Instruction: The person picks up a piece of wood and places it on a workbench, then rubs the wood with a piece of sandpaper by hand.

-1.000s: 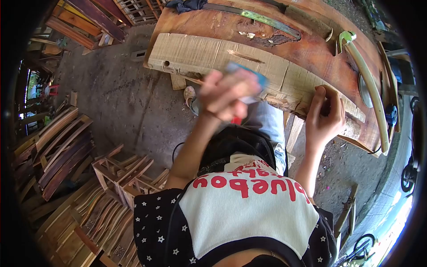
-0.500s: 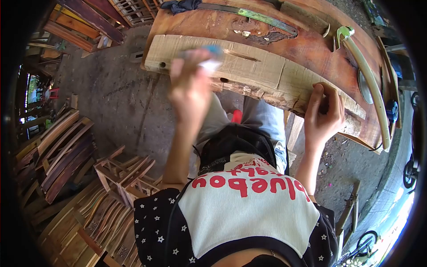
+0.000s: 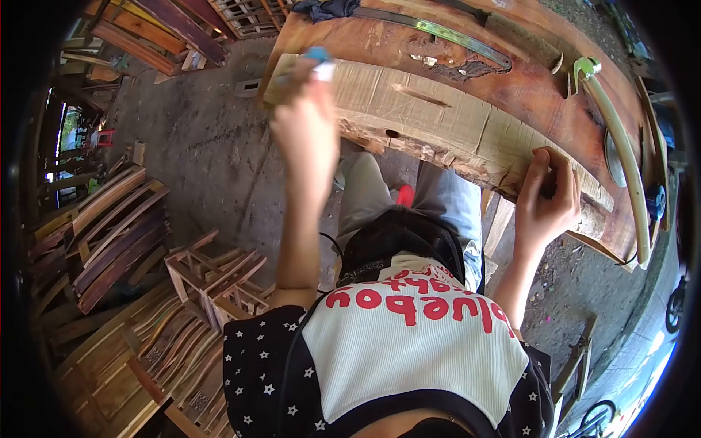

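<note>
A thick, rough-sawn wooden plank lies along the near edge of the worktable, with a crack in its face and a dark hole in its ragged near side. Over its left end is my left hand, smeared by motion, closed around a small blue-and-white object whose kind I cannot make out. My right hand grips the plank's near edge towards its right end, fingers bent and fingertips on the wood.
On the reddish wooden table lie a long metal strip, a dark cloth and a green-headed tool with a curved handle. A blue tape measure sits at the right. Stacked curved wood and a wooden frame stand left.
My left hand has moved left and farther forward along the plank with the blue-and-white object. My right hand keeps its place on the plank. The whole view has shifted slightly.
</note>
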The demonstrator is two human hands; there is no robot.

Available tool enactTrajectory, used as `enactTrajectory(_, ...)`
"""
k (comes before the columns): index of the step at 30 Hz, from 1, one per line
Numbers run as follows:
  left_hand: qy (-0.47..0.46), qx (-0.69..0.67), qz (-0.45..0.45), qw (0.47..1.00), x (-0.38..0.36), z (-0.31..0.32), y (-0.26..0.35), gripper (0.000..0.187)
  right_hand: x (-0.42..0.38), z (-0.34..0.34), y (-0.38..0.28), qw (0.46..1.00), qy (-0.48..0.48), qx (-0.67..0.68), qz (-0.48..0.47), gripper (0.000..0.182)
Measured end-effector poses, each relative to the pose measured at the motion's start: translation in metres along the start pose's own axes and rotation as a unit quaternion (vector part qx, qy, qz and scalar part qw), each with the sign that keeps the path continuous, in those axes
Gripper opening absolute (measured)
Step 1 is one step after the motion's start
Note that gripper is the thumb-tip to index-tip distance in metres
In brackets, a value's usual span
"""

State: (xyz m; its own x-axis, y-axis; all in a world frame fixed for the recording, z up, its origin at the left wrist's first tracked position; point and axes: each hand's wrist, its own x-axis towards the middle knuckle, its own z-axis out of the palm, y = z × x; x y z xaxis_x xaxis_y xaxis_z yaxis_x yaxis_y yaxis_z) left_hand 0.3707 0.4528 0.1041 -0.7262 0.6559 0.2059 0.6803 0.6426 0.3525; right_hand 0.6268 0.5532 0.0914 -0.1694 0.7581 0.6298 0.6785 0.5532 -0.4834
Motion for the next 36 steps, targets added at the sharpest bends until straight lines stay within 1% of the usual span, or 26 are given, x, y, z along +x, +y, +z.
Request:
enactTrajectory(1, 0.273, 0.111, 0.214, 0.931, 0.024, 0.023, -0.047, 0.033, 0.0, 0.0, 0.001, 1.0, 0.0, 0.006, -0.003, 0.009)
enactTrajectory(2, 0.063, 0.064, -0.003, 0.996, 0.016, 0.007, -0.029, 0.034, -0.001, 0.0, 0.002, 1.0, -0.002, 0.001, 0.002, 0.008)
enactTrajectory(4, -0.104, -0.015, -0.097, 0.99, -0.008, -0.018, 0.039, 0.031, 0.0, 0.0, 0.003, 1.0, -0.009, -0.007, 0.006, 0.008)
enactTrajectory(5, -0.002, 0.008, 0.084, 0.996, -0.028, 0.001, 0.049, 0.031, 0.0, 0.001, 0.005, 1.0, -0.011, -0.011, 0.011, 0.009)
enactTrajectory(6, 0.096, 0.038, 0.26, 0.96, -0.048, 0.024, 0.057, 0.031, -0.002, 0.0, 0.007, 1.0, -0.015, -0.014, 0.019, 0.009)
enactTrajectory(8, 0.143, -0.149, 0.327, 0.922, -0.076, 0.047, 0.085, 0.027, -0.003, 0.002, 0.011, 1.0, -0.012, -0.011, -0.001, 0.012)
enactTrajectory(10, 0.125, -0.15, 0.331, 0.923, -0.051, 0.032, 0.065, 0.028, -0.003, 0.002, 0.01, 1.0, -0.016, -0.019, -0.007, 0.013)
enactTrajectory(11, 0.034, -0.119, 0.217, 0.968, -0.038, 0.014, 0.052, 0.031, -0.003, 0.002, 0.009, 1.0, -0.021, -0.02, 0.001, 0.014)
enactTrajectory(12, -0.211, 0.009, 0.074, 0.975, -0.011, -0.017, 0.041, 0.033, -0.004, 0.001, 0.008, 0.999, -0.028, -0.028, 0.01, 0.015)
enactTrajectory(14, 0.17, -0.043, 0.139, 0.975, 0.014, 0.026, -0.022, 0.033, -0.004, 0.004, 0.009, 1.0, -0.017, -0.023, 0.005, 0.016)
enactTrajectory(16, 0.27, 0.086, 0.21, 0.936, 0.013, 0.03, -0.017, 0.033, -0.003, 0.003, 0.008, 1.0, -0.008, -0.022, 0.006, 0.018)
enactTrajectory(17, -0.022, 0.042, 0.071, 0.996, -0.008, 0.0, 0.021, 0.03, -0.003, 0.002, 0.005, 1.0, -0.01, -0.026, 0.013, 0.019)
enactTrajectory(18, 0.017, 0.05, 0.13, 0.99, -0.026, 0.018, 0.038, 0.026, -0.002, 0.002, 0.004, 1.0, -0.011, -0.02, 0.013, 0.019)
enactTrajectory(19, 0.187, -0.011, 0.299, 0.936, -0.039, 0.029, 0.053, 0.021, -0.003, 0.001, 0.006, 1.0, -0.011, -0.018, 0.008, 0.018)
enactTrajectory(22, 0.179, -0.176, 0.368, 0.895, -0.061, 0.035, 0.077, 0.023, -0.002, 0.002, 0.008, 1.0, -0.01, -0.02, -0.01, 0.017)
enactTrajectory(24, 0.021, -0.155, 0.176, 0.972, -0.045, 0.013, 0.055, 0.022, -0.003, 0.0, 0.006, 1.0, -0.011, -0.022, -0.016, 0.017)
enactTrajectory(26, -0.103, -0.001, -0.006, 0.995, -0.003, -0.027, 0.03, 0.024, -0.002, 0.0, 0.004, 1.0, -0.017, -0.018, 0.001, 0.015)
enactTrajectory(27, 0.08, 0.034, 0.119, 0.989, 0.014, -0.007, -0.01, 0.027, -0.002, -0.001, 0.002, 1.0, -0.018, -0.018, 0.004, 0.015)
enactTrajectory(28, 0.258, 0.067, 0.238, 0.934, 0.021, 0.018, -0.044, 0.03, -0.002, 0.0, 0.002, 1.0, -0.016, -0.018, 0.006, 0.015)
enactTrajectory(29, 0.248, 0.105, 0.196, 0.943, 0.013, 0.027, -0.031, 0.034, -0.002, 0.0, 0.002, 1.0, -0.016, -0.015, 0.008, 0.014)
enactTrajectory(30, 0.098, 0.071, 0.109, 0.987, -0.003, 0.011, 0.005, 0.034, -0.002, 0.001, 0.003, 1.0, -0.016, -0.014, 0.009, 0.014)
enactTrajectory(31, 0.07, 0.079, 0.138, 0.985, -0.02, 0.012, 0.031, 0.026, -0.002, 0.001, 0.004, 1.0, -0.012, -0.021, 0.012, 0.014)
enactTrajectory(32, 0.163, 0.038, 0.217, 0.962, -0.034, 0.033, 0.051, 0.026, -0.002, 0.001, 0.004, 1.0, -0.015, -0.022, 0.001, 0.013)
enactTrajectory(33, 0.167, -0.022, 0.302, 0.938, -0.052, 0.033, 0.069, 0.026, -0.001, 0.001, 0.005, 1.0, -0.017, -0.024, -0.011, 0.013)
enactTrajectory(34, 0.142, -0.121, 0.312, 0.932, -0.072, 0.033, 0.08, 0.026, -0.002, 0.0, 0.005, 0.999, -0.014, -0.032, -0.008, 0.013)
enactTrajectory(36, 0.12, -0.14, 0.361, 0.914, -0.067, 0.023, 0.061, 0.024, -0.002, -0.001, 0.004, 0.999, -0.025, -0.025, 0.0, 0.011)
